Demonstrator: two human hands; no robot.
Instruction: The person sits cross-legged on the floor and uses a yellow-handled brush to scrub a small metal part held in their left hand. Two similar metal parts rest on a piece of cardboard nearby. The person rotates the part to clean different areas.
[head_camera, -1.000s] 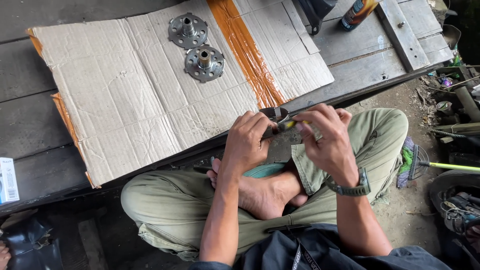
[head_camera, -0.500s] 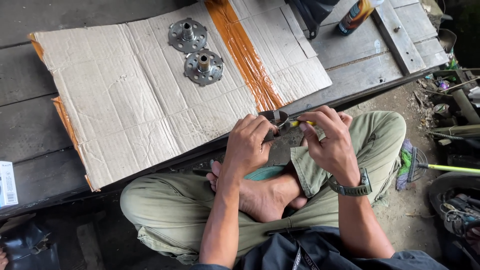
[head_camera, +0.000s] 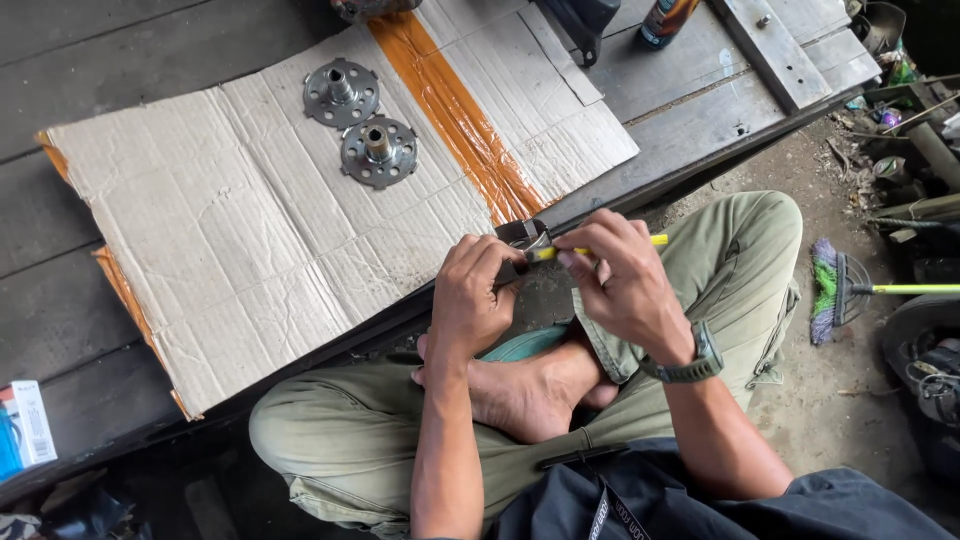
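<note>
I sit cross-legged at the edge of a wooden platform. My left hand (head_camera: 470, 298) grips a small dark metal part (head_camera: 519, 236) just above my knees. My right hand (head_camera: 622, 283), with a green watch on its wrist, holds a thin yellow-handled tool (head_camera: 602, 246) whose tip meets that part. Both hands are close together over my bare feet. On the flattened cardboard sheet (head_camera: 240, 220) ahead lie two round metal flanged hubs with holes, one (head_camera: 341, 92) farther and one (head_camera: 379, 151) nearer.
An orange tape strip (head_camera: 450, 110) runs across the cardboard. A spray can (head_camera: 668, 20) and a dark object stand at the platform's far edge. A small box (head_camera: 25, 425) lies at the left. A green brush (head_camera: 835, 290), tyre and clutter sit on the dirt at right.
The view has shifted, so everything sits lower and to the left. My right hand has drawn the yellow tool out further to the right; the left hand keeps its grip on the part.
</note>
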